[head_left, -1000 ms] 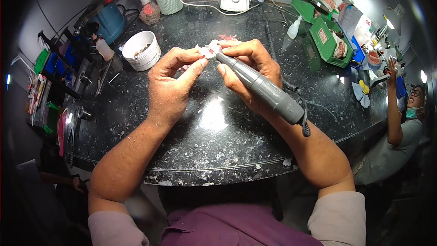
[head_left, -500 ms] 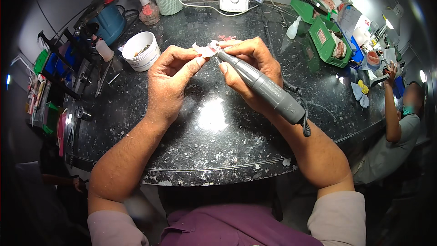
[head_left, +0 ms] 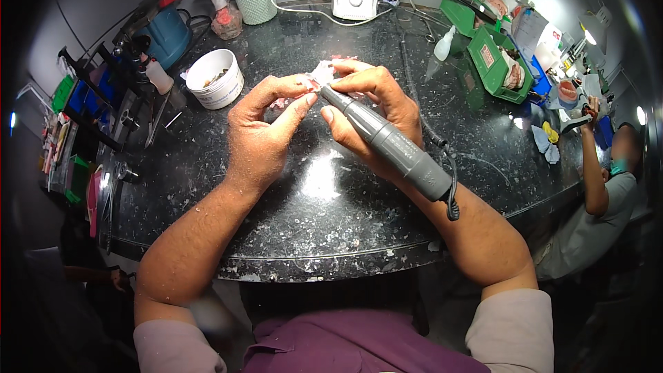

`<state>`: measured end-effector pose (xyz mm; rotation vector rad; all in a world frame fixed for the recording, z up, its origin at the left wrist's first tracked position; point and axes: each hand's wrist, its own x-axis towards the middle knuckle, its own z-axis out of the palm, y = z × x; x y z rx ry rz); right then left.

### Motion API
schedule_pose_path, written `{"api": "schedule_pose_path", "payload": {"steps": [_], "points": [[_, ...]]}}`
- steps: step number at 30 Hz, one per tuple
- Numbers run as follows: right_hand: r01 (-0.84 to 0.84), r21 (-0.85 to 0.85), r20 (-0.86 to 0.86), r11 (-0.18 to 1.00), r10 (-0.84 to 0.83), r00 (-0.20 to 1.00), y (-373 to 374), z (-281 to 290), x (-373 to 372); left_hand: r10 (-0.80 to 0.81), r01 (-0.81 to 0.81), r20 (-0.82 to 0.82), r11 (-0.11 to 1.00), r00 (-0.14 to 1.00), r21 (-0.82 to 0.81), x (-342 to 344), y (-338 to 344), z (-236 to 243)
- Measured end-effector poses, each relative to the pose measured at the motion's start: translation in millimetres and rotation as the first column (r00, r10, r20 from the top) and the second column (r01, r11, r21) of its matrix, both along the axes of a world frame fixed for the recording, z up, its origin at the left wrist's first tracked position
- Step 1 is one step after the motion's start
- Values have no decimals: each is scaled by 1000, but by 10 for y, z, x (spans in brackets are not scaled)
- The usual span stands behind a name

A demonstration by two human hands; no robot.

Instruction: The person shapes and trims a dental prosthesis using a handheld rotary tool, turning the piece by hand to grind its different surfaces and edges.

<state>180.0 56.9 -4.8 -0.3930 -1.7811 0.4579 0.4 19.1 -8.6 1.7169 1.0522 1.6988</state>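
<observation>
Pink-and-white piece (head_left: 323,71) sits above the dark bench (head_left: 373,235), between the left hand (head_left: 261,117) and the right hand (head_left: 378,100). From the left, the white tub (head_left: 226,92) stands near the left hand, and a careless swing of that wrist could knock it. The left hand pinches the piece between thumb and fingertips; the hold looks shallow, so a sudden catch could twist the piece loose or crack a thin edge. The grey handpiece (head_left: 387,138) points its narrow end at that pinch, and a slip could nick the thumb (bare skin, no glove). The right hand wraps the handpiece near its front, and the cord (head_left: 453,200) hanging off its back could tug the tool off line.

Harder to make out: the small bits in the tub, then the left hand's curled fingers, mostly tucked away. Fingers cover part of the piece, and whether the right ones touch it, or the tool is spinning, I cannot tell. Its working tip is lost against the piece.
</observation>
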Motion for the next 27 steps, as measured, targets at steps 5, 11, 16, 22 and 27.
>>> {"api": "schedule_pose_path", "payload": {"steps": [5, 11, 16, 22, 27], "points": [[11, 23, 133, 1000, -14, 991, -22, -3, 26, 18, -18, 3, 1000, 1000, 5, -1, 2, -28], [-47, -174, 20, 984, 51, 998, -36, -24, 26, 0, 0, 9, 1000, 1000, 6, 39, -20, 6], [-27, -11, 112, 1000, 28, 993, -22, -9, 24, -22, 22, 47, 1000, 999, -2, 0, -3, -19], [-39, -12, 105, 999, 40, 994, -14, 17, 40, 6, -5, -18, 1000, 1000, 29, 3, -2, -2], [1, -23, 98, 1000, 1, 995, -45, 47, 41, 32, -30, -26, 998, 999, 58, 18, 0, 8]]}}
